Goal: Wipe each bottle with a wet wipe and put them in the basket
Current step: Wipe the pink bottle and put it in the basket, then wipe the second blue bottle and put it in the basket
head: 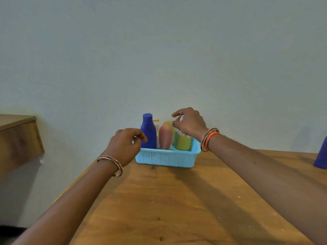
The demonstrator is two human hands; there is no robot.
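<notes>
Your light blue basket (168, 159) sits on the wooden table (185, 209), holding a blue bottle (148, 134), a blurred pink one (165, 137) and a yellow-green one (184, 143) partly hidden by your right hand (190, 123). That hand's curled fingers pinch something white, too hidden to identify. Your left hand (123, 145) hovers loosely curled at the basket's left edge, seemingly empty.

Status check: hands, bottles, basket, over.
Left hand curled beside the basket, holding nothing visible. Right hand over the yellow-green bottle, grip unclear. Blue bottle upright in basket. Purple object at table's right edge.
</notes>
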